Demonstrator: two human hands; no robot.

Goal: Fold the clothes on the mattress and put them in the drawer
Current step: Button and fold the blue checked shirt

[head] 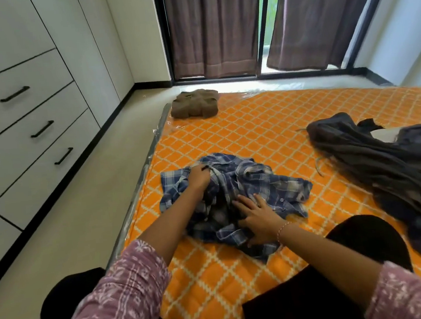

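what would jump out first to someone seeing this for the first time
The bright orange lattice-patterned mattress fills the middle and right of the view, and on it, front and centre, lies a rumpled blue plaid shirt. The left hand grips the shirt's far edge while the right hand presses flat on its near side. A folded brown garment sits at the mattress's far left corner, and a dark heap of clothes sprawls on the right.

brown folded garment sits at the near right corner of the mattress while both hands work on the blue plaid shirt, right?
Not quite. The head view shows the brown folded garment at the far left corner of the mattress; both hands, left and right, are on the blue plaid shirt.
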